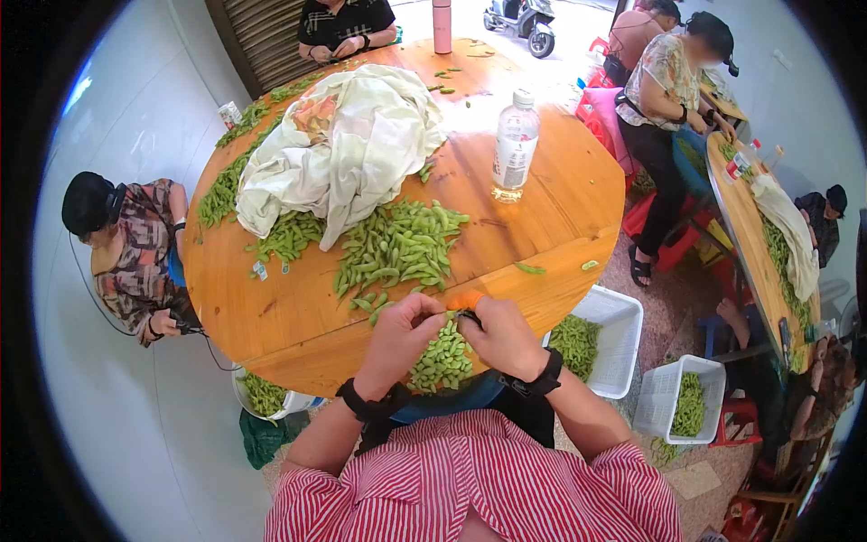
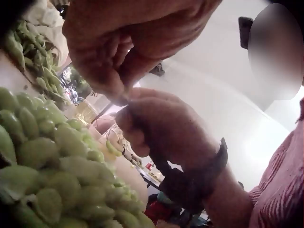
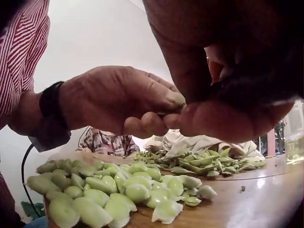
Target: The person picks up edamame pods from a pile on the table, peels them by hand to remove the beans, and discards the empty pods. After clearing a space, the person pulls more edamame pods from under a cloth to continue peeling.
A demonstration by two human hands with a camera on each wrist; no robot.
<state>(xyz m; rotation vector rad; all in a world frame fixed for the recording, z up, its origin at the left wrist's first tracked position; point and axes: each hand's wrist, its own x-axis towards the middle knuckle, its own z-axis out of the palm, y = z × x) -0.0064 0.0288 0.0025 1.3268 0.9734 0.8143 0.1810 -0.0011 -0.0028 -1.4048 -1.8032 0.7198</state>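
Observation:
Over a pile of shelled green soybeans [image 1: 441,359] at the table's near edge, my two hands meet fingertip to fingertip. My left hand [image 1: 402,336] pinches a small green bean pod [image 3: 164,114], mostly hidden by the fingers. From the other side, the right hand [image 1: 508,340] pinches at the same pod with curled fingers. An orange covering [image 1: 465,300] shows at the right fingers, with something black by the thumb. In the right wrist view the left hand [image 3: 121,95] is above the shelled beans [image 3: 109,190]. A heap of unshelled pods [image 1: 402,248] lies just beyond.
A white cloth [image 1: 348,149] covers more pods on the round wooden table [image 1: 560,226]. A bottle [image 1: 516,144] and a pink flask [image 1: 442,27] stand farther back. White baskets [image 1: 619,348] of pods are on the floor at right. Other people sit or stand around.

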